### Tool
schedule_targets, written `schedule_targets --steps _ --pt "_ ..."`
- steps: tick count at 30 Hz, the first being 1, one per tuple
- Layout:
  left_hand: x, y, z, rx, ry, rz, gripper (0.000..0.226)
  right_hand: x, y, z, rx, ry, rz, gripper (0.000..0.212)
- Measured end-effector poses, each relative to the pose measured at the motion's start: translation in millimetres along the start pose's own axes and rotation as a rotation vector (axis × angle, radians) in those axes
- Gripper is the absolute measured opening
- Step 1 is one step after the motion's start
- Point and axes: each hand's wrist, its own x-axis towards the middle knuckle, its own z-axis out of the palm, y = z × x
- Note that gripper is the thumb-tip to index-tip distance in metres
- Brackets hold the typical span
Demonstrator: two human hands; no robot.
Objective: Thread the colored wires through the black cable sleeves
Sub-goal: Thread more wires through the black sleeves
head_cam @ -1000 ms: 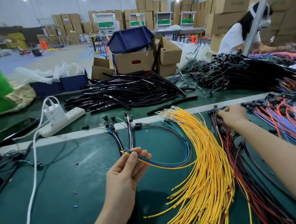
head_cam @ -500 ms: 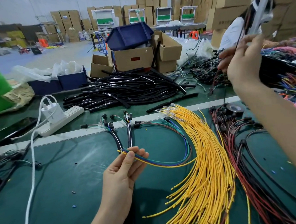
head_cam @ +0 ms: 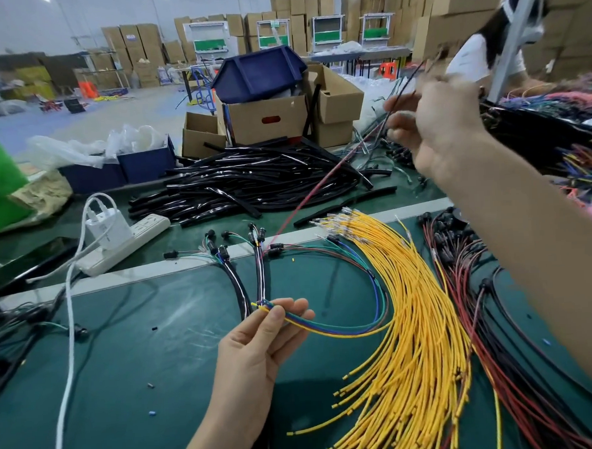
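Green matting (head_cam: 123,353) covers a bench in a warehouse stacked with cartons. Just left of the yellow fan (head_cam: 406,321) of wires, the left hand (head_cam: 256,350) is palm up. Its thumb and fingers are clamped on a bundle (head_cam: 344,330) of green, blue, purple and yellow wires. The bundle curves from the hand to the fan's edge, then bends back up the bench along it.

Two sleeved leads (head_cam: 237,282) run from the pinched end away from the person to small black plugs beside the fan's far tips. Loose black sleeves (head_cam: 251,182) lie in a heap beyond those tips, at the foot of a carton (head_cam: 268,119) topped by a blue bin (head_cam: 259,71).

Above the fan's far end, the right hand (head_cam: 443,124) is raised and blurred. Its fingers are pinched on a red wire (head_cam: 303,196) that slants down to the plugs. A dark strand seems to leave the same pinch upward.

Red and black leads (head_cam: 462,284) lie right of the fan. A white power strip (head_cam: 127,240) sits well left of it. Another person (head_cam: 481,56) in white stands behind the raised hand.
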Motion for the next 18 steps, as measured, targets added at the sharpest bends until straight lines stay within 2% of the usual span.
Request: schedule_targets --steps 4,7,11,18 --pt "-3.0 0.9 3.9 0.011 -0.079 -0.007 0.023 -17.3 10.8 3.1 0.234 -0.103 0.222 0.024" --pt "-4.3 3.4 6.1 0.01 -0.081 -0.001 0.024 -29.1 23.9 1.8 0.308 -0.065 0.279 0.025" --pt "-3.9 6.4 8.1 -0.031 -0.047 0.024 0.021 -52.0 59.5 -5.9 0.138 -0.004 0.296 0.015" --pt "-2.4 5.9 6.9 0.002 0.046 0.098 0.021 -101.6 143.2 -36.0 0.027 0.017 0.36 0.019"
